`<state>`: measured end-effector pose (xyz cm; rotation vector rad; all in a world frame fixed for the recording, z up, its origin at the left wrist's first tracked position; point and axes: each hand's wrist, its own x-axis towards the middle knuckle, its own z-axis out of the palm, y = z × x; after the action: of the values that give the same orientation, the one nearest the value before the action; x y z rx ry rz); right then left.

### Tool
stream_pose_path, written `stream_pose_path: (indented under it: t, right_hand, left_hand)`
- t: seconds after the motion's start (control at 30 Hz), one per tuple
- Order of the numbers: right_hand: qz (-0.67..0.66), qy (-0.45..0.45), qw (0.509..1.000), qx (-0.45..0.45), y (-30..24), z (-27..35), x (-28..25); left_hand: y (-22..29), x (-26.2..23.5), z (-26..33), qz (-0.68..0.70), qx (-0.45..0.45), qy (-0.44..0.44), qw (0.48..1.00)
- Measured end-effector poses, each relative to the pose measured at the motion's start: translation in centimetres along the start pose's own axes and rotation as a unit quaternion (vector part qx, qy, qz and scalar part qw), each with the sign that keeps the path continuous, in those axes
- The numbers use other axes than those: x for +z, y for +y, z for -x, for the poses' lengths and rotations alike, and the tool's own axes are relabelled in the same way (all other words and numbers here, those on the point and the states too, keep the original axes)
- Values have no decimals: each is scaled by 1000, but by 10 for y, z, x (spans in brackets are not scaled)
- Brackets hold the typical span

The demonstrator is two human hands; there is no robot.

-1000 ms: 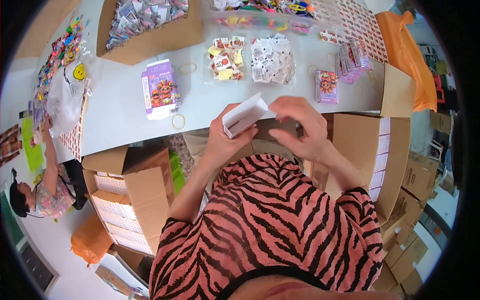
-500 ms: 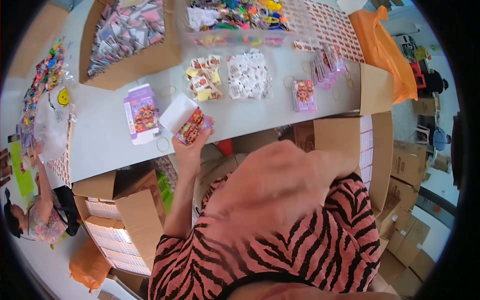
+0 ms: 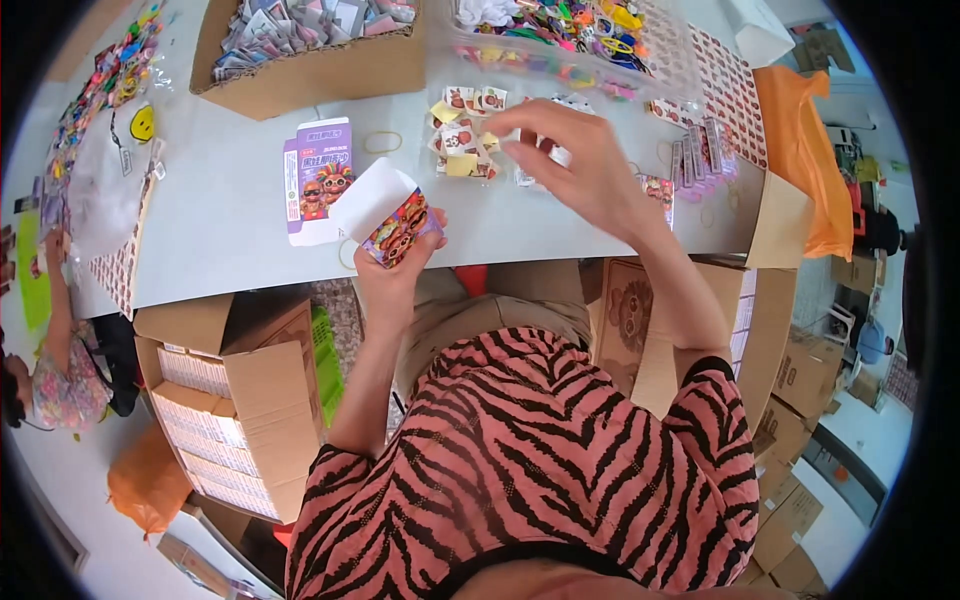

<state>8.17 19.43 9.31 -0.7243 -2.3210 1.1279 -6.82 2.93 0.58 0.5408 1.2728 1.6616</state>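
Head view: a small printed carton (image 3: 392, 222), with its white flap open, is held upright by the left hand (image 3: 400, 262), the fingers being closed around its lower end, above the near edge of the grey counter (image 3: 230, 215). A flat purple carton blank (image 3: 317, 178) lies on the counter at 10 o'clock from the held carton, just beside it. The right hand (image 3: 580, 165) is extended at 2 o'clock from the carton, fingers loosely spread and clamped on nothing, over a heap of small packets (image 3: 462, 135). A rubber band (image 3: 382, 142) lies left of the heap. A cardboard box (image 3: 310, 50) of packets is placed at 12 o'clock.
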Motion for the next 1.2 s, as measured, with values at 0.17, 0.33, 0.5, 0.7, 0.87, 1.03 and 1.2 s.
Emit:
stream_pose_path:
  t: [0.17, 0.33, 0.5, 0.7, 0.87, 1.03, 1.2]
  right_hand:
    - [269, 54, 959, -68, 85, -11, 47]
    - [410, 5, 911, -39, 97, -24, 67]
    - [311, 36, 950, -10, 97, -24, 65]
    - [130, 122, 984, -1, 54, -16, 25]
    - [138, 97, 975, -142, -1, -13, 8]
    - [313, 4, 924, -221, -14, -8, 20]
    - [282, -73, 932, -214, -17, -18, 29]
  left_hand:
    - [-12, 1, 4, -14, -27, -3, 1000]
    - [-15, 0, 5, -13, -32, 0, 999]
    - [-19, -2, -1, -4, -37, -6, 999]
    - [-29, -4, -16, -27, -47, -44, 998]
    - [-36, 0, -25, -52, -14, -72, 996]
    - [-27, 11, -25, -86, 13, -86, 992]
    - [-17, 6, -24, -125, 38, -86, 988]
